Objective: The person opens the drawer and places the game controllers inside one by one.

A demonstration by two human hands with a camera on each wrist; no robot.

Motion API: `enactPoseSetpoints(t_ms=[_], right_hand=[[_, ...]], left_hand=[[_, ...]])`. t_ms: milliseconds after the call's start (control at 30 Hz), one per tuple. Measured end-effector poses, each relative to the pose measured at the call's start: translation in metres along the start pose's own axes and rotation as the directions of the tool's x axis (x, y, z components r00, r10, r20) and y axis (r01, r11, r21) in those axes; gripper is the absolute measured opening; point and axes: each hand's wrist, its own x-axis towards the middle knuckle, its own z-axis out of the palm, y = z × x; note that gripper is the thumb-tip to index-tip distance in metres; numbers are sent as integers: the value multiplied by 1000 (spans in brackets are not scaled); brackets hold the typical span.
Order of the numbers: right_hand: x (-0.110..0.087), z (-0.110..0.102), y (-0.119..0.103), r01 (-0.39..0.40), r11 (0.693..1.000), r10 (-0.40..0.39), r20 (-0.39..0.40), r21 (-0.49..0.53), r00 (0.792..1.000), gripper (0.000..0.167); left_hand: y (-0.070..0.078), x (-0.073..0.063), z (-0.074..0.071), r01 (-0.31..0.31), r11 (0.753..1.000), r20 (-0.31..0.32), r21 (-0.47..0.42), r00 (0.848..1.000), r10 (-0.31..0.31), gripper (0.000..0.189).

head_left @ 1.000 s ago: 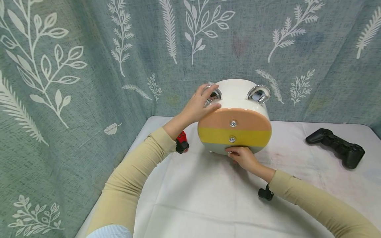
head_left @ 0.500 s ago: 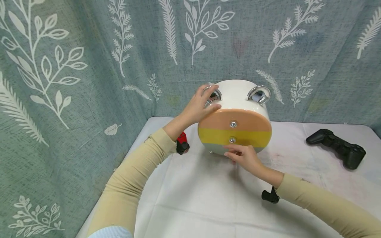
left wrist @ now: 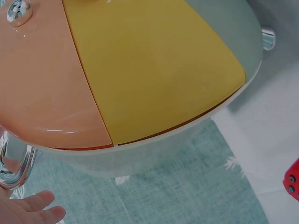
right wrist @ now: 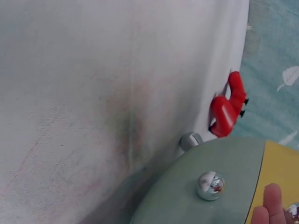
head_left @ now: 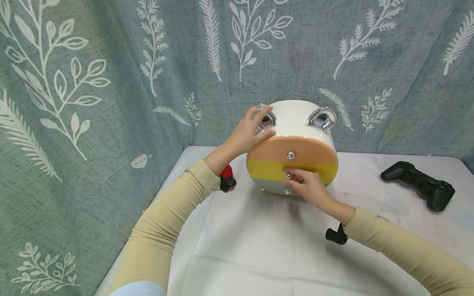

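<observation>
A small white drawer cabinet (head_left: 296, 115) with an oval front stands on the table, striped orange, yellow and grey-green. Each stripe is a drawer front with a round silver knob. My left hand (head_left: 246, 129) holds its top left, index finger over the left chrome ring (left wrist: 17, 163) and thumb on the white top. My right hand (head_left: 309, 187) has thumb and index finger on either side of the yellow drawer's knob (head_left: 289, 175). The orange drawer's knob (head_left: 290, 155) sits above and the grey-green drawer's knob (right wrist: 210, 185) below. The drawer fronts look flush.
A black game controller (head_left: 416, 183) lies at the right of the white-covered table (head_left: 240, 255). Behind my left forearm is a red game controller (right wrist: 227, 107), partly hidden. The cabinet's right chrome ring (head_left: 322, 118) sticks up. A leaf-patterned curtain (head_left: 296, 53) hangs at the back and left.
My right hand has let go of the grey-green drawer's knob and moved up to the yellow drawer's knob. The left hand has stayed on the cabinet.
</observation>
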Motion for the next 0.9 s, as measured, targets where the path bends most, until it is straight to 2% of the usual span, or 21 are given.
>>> enactPoseSetpoints(t_ms=[433,767,900], right_hand=[[8,-5,5,-35,997,33,35,71,999,27],[4,-10,-22,-91,991,86,52,102,995,24],[6,-8,-11,-92,993,89,51,74,995,24]], left_hand=[[-1,1,0,3,1000,1,-11,1000,-3,66],[0,0,0,5,1000,5,-7,1000,-5,67],[2,-1,-1,8,1000,3,-9,1000,-8,67]])
